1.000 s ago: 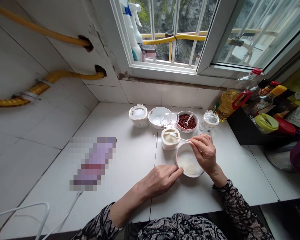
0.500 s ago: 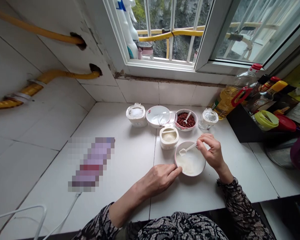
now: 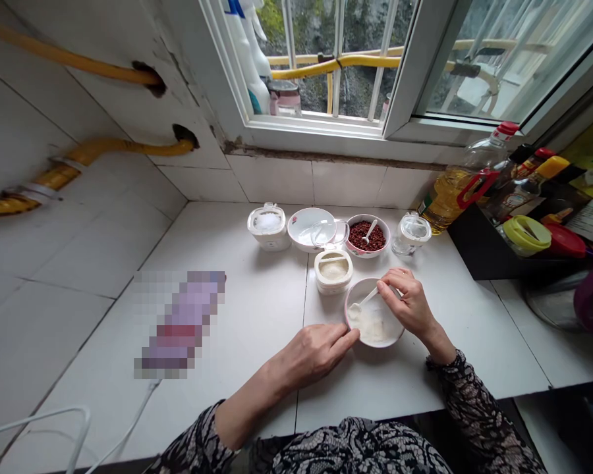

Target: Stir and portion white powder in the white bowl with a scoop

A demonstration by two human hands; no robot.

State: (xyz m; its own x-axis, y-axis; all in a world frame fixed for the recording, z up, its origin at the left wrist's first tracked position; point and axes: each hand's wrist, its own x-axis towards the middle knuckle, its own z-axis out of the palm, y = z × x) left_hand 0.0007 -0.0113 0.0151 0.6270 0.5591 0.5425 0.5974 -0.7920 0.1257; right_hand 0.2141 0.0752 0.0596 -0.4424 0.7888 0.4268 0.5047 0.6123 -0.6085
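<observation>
My right hand [image 3: 408,304] pinches the handle of a small white spoon [image 3: 367,299], whose tip dips into the left side of a white bowl [image 3: 399,332]. Pale, off-white powder or grains [image 3: 373,328] lie in the bottom of that bowl. With thumb and fingers, my left hand [image 3: 321,350] grips the bowl's left rim; part of the grip is hidden. Just behind the bowl stands an uncovered white container [image 3: 333,284] of pale grains, with a bar across its mouth.
Along the back are a lidded container [image 3: 268,238], a white dish [image 3: 301,232], a bowl of red beans [image 3: 366,236] with a spoon, and a clear jar [image 3: 410,243]. An oil bottle [image 3: 454,191] and a black condiment rack [image 3: 479,243] stand right. A blurred purple object [image 3: 185,322] lies left.
My right hand has moved slightly left over the bowl, and the spoon tip has gone down and left toward the rim. My left hand stays on the bowl.
</observation>
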